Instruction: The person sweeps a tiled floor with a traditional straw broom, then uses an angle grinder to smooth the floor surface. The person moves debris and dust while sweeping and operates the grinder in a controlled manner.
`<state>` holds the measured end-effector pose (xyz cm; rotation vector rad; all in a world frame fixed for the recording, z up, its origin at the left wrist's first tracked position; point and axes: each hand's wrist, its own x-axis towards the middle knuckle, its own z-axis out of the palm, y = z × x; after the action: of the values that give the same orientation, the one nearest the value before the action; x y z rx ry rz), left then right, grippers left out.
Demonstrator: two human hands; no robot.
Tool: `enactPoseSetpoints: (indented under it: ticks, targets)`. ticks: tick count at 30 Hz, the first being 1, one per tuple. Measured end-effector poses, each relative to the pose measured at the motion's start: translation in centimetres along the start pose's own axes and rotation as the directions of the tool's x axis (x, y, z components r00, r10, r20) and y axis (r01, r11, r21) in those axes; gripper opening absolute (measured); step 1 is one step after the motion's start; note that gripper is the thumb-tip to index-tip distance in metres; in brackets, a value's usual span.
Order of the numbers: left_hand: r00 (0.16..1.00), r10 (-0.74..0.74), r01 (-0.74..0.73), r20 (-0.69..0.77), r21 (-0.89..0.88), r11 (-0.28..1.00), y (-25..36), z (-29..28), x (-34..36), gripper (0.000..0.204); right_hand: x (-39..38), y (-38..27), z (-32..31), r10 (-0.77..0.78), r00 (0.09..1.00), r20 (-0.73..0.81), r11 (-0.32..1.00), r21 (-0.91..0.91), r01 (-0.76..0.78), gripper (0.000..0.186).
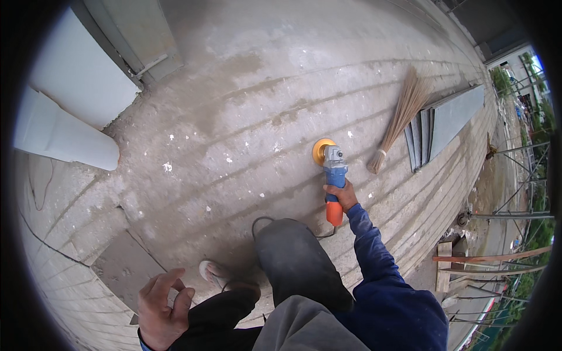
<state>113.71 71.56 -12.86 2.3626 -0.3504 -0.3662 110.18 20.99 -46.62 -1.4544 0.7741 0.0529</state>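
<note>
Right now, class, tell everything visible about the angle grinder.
The angle grinder has a metallic grey head, a blue body and an orange rear, apparently plastic. A round yellow disc sits at its front, partly behind the head. The right hand grips its body, left of a stick bundle. Its head points forward. A dark cord leaves its rear. Whether the disc touches the floor is unclear.

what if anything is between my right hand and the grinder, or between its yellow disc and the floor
Nothing visible: the right hand is wrapped around the grinder. Between the yellow disc and the floor, I see no object either. The stick broom lies off to the right.
</note>
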Motion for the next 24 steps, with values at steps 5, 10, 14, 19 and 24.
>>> enactPoseSetpoints:
  ticks: [5,10,14,19,24]
  targets:
    - [0.998,-0.056,0.056,0.005,-0.027,0.998,-0.5,-0.6,-0.8,0.034,6.1,-1.6,-5.2,-0.013,0.989,-0.15,0.986,0.162,0.038,0.04]
    - [1.0,-0.023,0.022,-0.015,-0.033,0.999,-0.7,-0.5,-1.3,0.035,9.6,-2.2,-7.2,0.042,0.96,-0.278,0.95,0.309,0.048,0.041]
    - [1.0,-0.012,0.013,0.017,-0.044,0.999,0.1,-0.8,-0.7,0.035,4.2,0.6,-0.5,0.008,0.992,-0.123,0.979,0.204,0.018,0.043]
    - [1.0,-0.013,0.013,0.002,-0.028,1.0,0.7,-1.0,0.2,0.035,-0.1,2.0,0.1,0.008,1.0,0.001,0.998,0.059,-0.008,0.044]
    - [0.999,-0.036,0.037,0.031,-0.035,0.999,-0.1,-0.5,0.0,0.035,6.8,-1.0,-7.7,-0.009,0.971,-0.239,0.964,0.255,0.071,0.044]
